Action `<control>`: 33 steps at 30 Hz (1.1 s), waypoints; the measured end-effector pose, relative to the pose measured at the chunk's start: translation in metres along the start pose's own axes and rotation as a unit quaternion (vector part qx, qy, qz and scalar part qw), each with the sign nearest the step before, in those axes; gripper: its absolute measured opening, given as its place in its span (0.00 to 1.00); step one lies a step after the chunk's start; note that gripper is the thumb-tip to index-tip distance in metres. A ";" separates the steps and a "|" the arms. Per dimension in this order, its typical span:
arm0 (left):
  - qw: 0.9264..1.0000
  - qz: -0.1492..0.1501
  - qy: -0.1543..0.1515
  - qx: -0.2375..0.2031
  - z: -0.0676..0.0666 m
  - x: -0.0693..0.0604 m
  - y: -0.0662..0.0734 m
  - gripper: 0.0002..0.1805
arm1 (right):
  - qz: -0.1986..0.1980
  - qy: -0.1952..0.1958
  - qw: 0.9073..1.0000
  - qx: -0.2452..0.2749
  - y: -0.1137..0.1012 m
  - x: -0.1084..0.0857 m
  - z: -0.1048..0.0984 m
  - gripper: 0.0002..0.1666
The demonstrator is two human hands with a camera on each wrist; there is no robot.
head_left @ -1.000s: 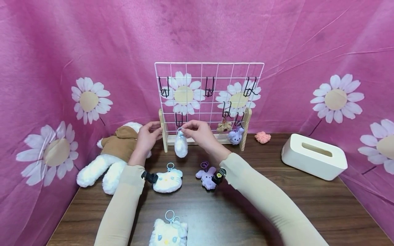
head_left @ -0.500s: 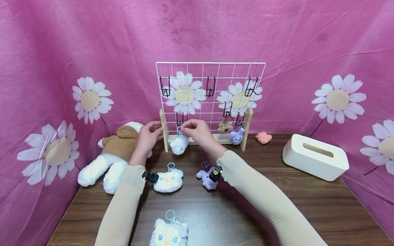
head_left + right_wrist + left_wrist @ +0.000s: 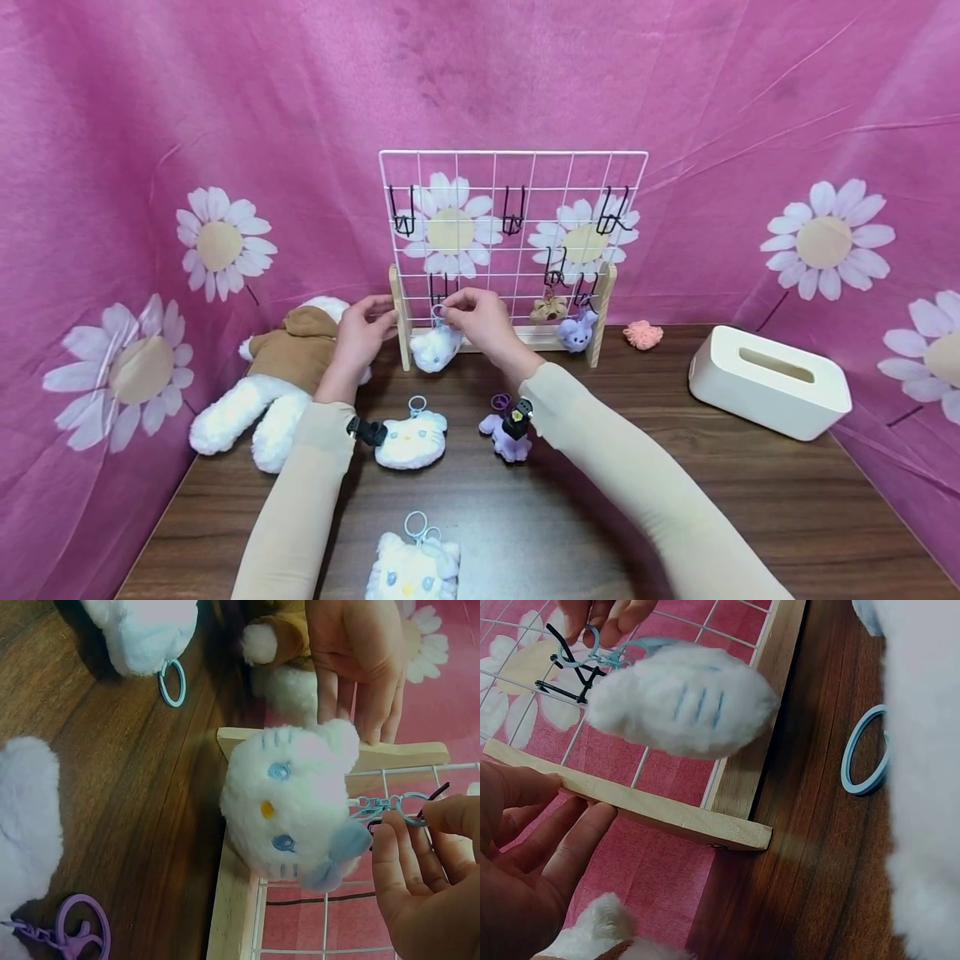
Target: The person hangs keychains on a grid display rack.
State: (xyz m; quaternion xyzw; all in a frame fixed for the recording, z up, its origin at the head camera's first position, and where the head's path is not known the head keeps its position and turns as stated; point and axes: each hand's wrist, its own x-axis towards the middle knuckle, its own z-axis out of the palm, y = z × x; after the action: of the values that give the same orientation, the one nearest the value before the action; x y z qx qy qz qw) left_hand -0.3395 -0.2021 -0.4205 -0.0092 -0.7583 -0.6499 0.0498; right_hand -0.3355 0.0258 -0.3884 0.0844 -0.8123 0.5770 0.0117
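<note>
The right hand (image 3: 486,325) pinches the light-blue ring (image 3: 414,808) of a white cat plush keychain (image 3: 435,347) in front of a black hook low on the left of the white wire grid (image 3: 512,153). In the right wrist view the ring overlaps the hook's tip; whether it is on the hook I cannot tell. The plush (image 3: 292,802) hangs below, its face showing there. The left hand (image 3: 362,337) holds the rack's left wooden post (image 3: 637,801) between thumb and fingers.
A brown-clothed plush (image 3: 288,354) lies at left. Nearer are two cat keychains (image 3: 410,442) (image 3: 412,571) and a purple one (image 3: 512,442). A tan keychain (image 3: 548,309) and a purple one (image 3: 577,332) hang at right, beside a pink item (image 3: 642,335) and white box (image 3: 768,383).
The white plush has turned from its side to show its face in the head view and has risen slightly with the right hand. The left hand stays at the post.
</note>
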 end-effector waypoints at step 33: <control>1.000 -0.004 -0.001 -0.006 0.001 -0.002 0.001 0.23 | 0.028 0.073 0.997 -0.027 -0.003 0.018 0.015 0.06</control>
State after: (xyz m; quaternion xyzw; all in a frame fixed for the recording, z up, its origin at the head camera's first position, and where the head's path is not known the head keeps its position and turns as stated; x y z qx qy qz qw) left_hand -0.3375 -0.2009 -0.4194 -0.0073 -0.7545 -0.6547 0.0460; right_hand -0.3514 0.0090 -0.3883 0.0191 -0.8267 0.5593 0.0573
